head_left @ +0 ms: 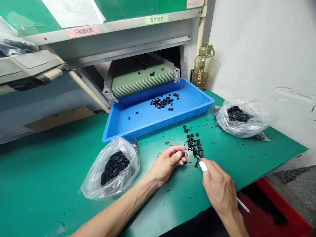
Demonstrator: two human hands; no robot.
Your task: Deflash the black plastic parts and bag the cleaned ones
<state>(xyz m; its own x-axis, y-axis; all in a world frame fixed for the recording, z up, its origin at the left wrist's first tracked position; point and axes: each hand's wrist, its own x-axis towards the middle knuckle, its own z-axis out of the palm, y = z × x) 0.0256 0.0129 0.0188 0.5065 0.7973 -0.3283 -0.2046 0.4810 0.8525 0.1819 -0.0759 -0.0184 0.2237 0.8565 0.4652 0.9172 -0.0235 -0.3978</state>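
Note:
My left hand (170, 162) is closed in a pinch on a small black plastic part (183, 154), held just above the green table. Beside it, my right hand (219, 184) is wrapped round a slim white-handled tool (244, 205); its rear end sticks out below the palm, and its tip is too small to make out. White tape (203, 166) covers the right thumb's tip. A pile of small black parts (195, 144) lies just beyond both hands. An open clear bag (116, 168) of black pieces stands left of my left forearm.
A blue tray (148, 126) with black parts sits under the end of a green conveyor belt (143, 82). Another bag (243, 120) of black discs lies at the right. Behind is a sports bottle (202, 67). A red bin (287, 200) stands below the table edge. Black scraps dot the table.

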